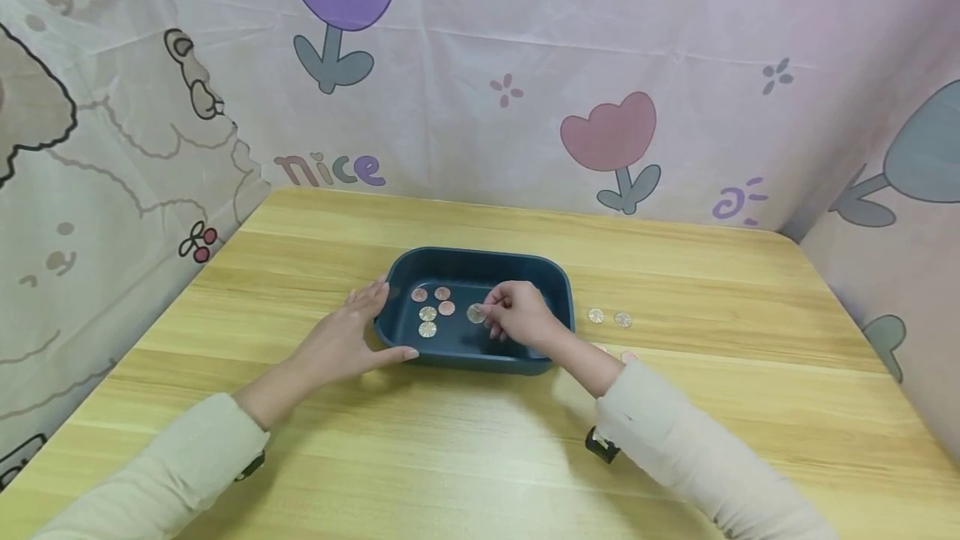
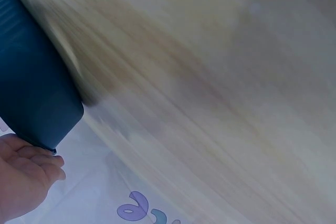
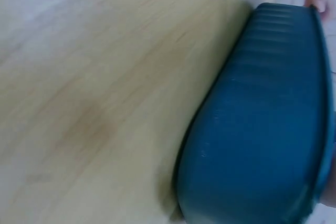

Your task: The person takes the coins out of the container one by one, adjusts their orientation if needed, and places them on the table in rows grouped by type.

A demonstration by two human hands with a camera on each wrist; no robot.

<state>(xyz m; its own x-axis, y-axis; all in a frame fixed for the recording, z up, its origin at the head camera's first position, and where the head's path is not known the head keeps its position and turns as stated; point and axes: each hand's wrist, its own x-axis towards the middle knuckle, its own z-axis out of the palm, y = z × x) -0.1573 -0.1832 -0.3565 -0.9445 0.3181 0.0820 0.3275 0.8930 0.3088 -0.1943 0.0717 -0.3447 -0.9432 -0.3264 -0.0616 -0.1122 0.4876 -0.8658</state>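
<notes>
Pale fabric printed with tulips, hearts and the word "nice" hangs as a creased cloth backdrop (image 1: pixel 480 107) around a yellowish wood-grain table (image 1: pixel 465 457) with a soft sheen. From where I stand, the person's bare right hand (image 1: pixel 521 315) pinches a thin, round, silvery metal coin (image 1: pixel 476 314) at its edge, between thumb and fingertips. That coin is inside a dark teal, round-cornered rectangular tray (image 1: pixel 480 364), just above or on the floor of it; I can't tell which.

The coin should be light, rigid and hard to damage, though its smooth faces could slip. I'd take it by the rim, as here, since a coin lying flat offers very little edge to a fingertip.

Left of the pinch, well within the walls, lie three reddish, copper-toned coins (image 1: pixel 419 295) and two yellowish, gold-toned coins (image 1: pixel 427 329), all flat. Right of it, past the tray wall, two pale silvery coins (image 1: pixel 596 316) rest on the wood, and nearer the right sleeve (image 1: pixel 652 407) two pinkish coins (image 1: pixel 628 356) are partly hidden by the forearm.

The left hand (image 1: pixel 348 336) spreads round the tray's left end, thumb on the near rim, fingers extended. The tray looks like moulded plastic, stiff and probably light enough to skid; its thin lip suits a steadying touch. Faint ridges run across its outer wall.
</notes>
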